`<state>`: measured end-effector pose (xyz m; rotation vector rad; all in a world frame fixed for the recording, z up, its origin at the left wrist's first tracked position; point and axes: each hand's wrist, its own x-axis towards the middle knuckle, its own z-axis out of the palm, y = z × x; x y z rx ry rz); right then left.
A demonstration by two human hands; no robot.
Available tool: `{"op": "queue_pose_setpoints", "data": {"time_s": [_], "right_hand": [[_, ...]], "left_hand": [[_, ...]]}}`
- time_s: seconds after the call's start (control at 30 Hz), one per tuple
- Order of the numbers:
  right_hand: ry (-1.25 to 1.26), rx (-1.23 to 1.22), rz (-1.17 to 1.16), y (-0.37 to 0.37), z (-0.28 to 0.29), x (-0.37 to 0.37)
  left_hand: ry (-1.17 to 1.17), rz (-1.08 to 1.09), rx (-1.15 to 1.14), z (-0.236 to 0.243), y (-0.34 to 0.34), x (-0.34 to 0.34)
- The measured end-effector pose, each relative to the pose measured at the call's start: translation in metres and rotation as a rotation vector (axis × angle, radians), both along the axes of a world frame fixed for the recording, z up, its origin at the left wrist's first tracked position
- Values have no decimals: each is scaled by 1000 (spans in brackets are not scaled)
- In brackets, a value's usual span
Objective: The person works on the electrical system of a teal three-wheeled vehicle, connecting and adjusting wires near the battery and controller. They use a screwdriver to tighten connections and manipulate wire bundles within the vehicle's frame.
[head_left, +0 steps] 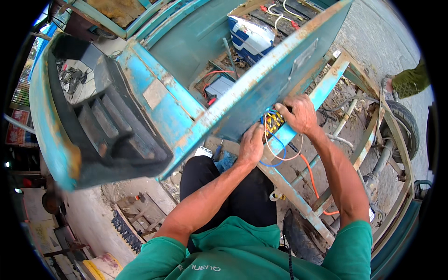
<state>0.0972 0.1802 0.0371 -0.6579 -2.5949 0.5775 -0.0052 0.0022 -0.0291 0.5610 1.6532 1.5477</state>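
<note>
Both my hands are at a small yellow-and-black part [274,123] with coloured wires, beside the rusty blue-green body panel [242,100]. My right hand [300,113] is closed on its upper right side, thumb toward the panel. At its lower left, my left hand [252,143] has its fingers bent inward and pressed together; what the fingertips grip is hidden. A blue wire [284,150] and a pale pink wire [298,153] loop down from the part. An orange cable [310,170] runs below my right forearm across the light-blue frame rail [330,84].
Inside the body lie a blue-and-white box [249,41] and a grey box [219,88]. The black-trimmed front end [112,116] stands at left. At right are a wheel [401,128] with its axle and another person's foot [389,84]. A screwdriver [218,151] lies near my knees.
</note>
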Motion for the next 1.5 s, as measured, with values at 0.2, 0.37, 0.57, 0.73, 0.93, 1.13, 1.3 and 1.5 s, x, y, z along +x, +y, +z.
{"op": "queue_pose_setpoints", "data": {"time_s": [0.2, 0.37, 0.57, 0.73, 0.93, 1.13, 1.3, 1.5], "right_hand": [[-71, 26, -3, 2, -3, 1], [-35, 117, 29, 5, -8, -4], [-132, -54, -21, 10, -52, 11], [-206, -100, -16, 12, -49, 21], [-265, -137, -39, 10, -34, 31], [-287, -176, -64, 10, -28, 36], [-287, -203, -68, 10, -25, 38], [-296, -220, -74, 8, -20, 40]], "left_hand": [[165, -81, -180, 40, -3, 6], [962, -208, -359, -4, -27, 25], [1283, -239, -344, 10, -97, 43], [280, -350, -464, 71, -162, 44], [-306, -133, -664, 138, -246, 16], [-383, 208, -739, 205, -295, -51], [-279, 387, -701, 257, -298, -107], [-48, 534, -585, 332, -253, -167]]}}
